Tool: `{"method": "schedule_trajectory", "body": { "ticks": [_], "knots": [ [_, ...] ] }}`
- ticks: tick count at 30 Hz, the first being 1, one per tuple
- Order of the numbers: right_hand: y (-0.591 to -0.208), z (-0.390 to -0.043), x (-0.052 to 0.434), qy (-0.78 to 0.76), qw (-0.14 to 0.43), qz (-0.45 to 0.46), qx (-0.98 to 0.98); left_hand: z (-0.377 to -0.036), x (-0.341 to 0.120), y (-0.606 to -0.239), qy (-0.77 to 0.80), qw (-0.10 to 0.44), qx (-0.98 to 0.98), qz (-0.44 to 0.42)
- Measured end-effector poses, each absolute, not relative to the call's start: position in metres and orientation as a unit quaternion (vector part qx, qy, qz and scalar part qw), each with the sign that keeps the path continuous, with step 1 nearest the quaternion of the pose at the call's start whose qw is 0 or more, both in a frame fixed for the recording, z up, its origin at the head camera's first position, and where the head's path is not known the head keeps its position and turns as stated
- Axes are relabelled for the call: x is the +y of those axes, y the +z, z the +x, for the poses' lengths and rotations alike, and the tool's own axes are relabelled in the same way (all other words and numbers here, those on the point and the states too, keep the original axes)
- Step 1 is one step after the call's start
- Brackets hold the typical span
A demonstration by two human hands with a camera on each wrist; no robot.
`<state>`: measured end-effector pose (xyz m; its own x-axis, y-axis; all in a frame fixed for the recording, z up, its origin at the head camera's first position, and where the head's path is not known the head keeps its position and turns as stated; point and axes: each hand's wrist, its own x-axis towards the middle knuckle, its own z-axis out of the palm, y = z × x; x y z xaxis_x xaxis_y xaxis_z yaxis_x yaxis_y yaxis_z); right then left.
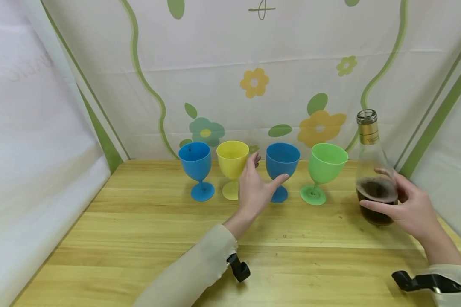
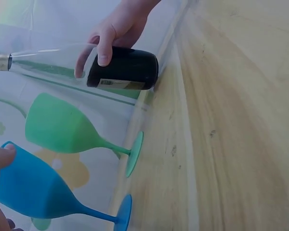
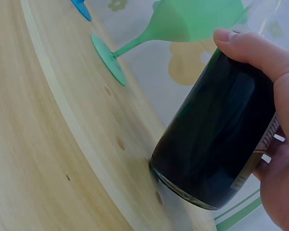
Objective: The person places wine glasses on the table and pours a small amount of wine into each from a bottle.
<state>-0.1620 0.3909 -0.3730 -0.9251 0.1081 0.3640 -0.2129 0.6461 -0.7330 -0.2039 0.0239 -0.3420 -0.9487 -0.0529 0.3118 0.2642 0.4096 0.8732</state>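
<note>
Around the lower body of a clear glass wine bottle [image 1: 377, 187], part full of dark liquid, my right hand [image 1: 412, 209] curls its fingers and thumb. The bottle stands nearly upright at the right; whether its base touches the table I cannot tell. My left hand [image 1: 255, 185] reaches to a blue goblet [image 1: 282, 160], with thumb and fingers spread. Its thumb lies across the front of the cup in the head view and by the rim in the left wrist view; contact is unclear. Left of that hand stands a yellow goblet [image 1: 230, 162]. A green goblet [image 1: 326, 162] stands between blue goblet and bottle.
Another blue goblet [image 1: 196, 164] stands at the left end of the row. All the goblets are upright near the back edge of the wooden table [image 1: 138, 238]. Behind them hangs a white cloth [image 1: 215, 89] printed with flowers, and white cloth walls flank both sides.
</note>
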Motion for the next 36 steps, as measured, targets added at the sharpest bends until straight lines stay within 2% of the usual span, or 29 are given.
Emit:
{"method": "schedule_trajectory", "body": {
  "ticks": [11,17,29,36],
  "knots": [
    [-0.372,-0.162,0.391,0.421,0.189,0.029,-0.887,-0.179,-0.003,-0.35,-0.552,0.15,-0.815,-0.094],
    [-0.373,-0.161,0.391,0.424,0.189,0.03,-0.885,-0.17,-0.019,-0.353,-0.571,0.169,-0.797,-0.097],
    [-0.374,-0.162,0.392,0.417,0.19,0.033,-0.888,-0.16,-0.053,-0.353,-0.56,0.218,-0.797,-0.065],
    [-0.374,-0.163,0.393,0.423,0.185,0.03,-0.887,-0.162,-0.061,-0.351,-0.558,0.226,-0.797,-0.05]
  ]
}}
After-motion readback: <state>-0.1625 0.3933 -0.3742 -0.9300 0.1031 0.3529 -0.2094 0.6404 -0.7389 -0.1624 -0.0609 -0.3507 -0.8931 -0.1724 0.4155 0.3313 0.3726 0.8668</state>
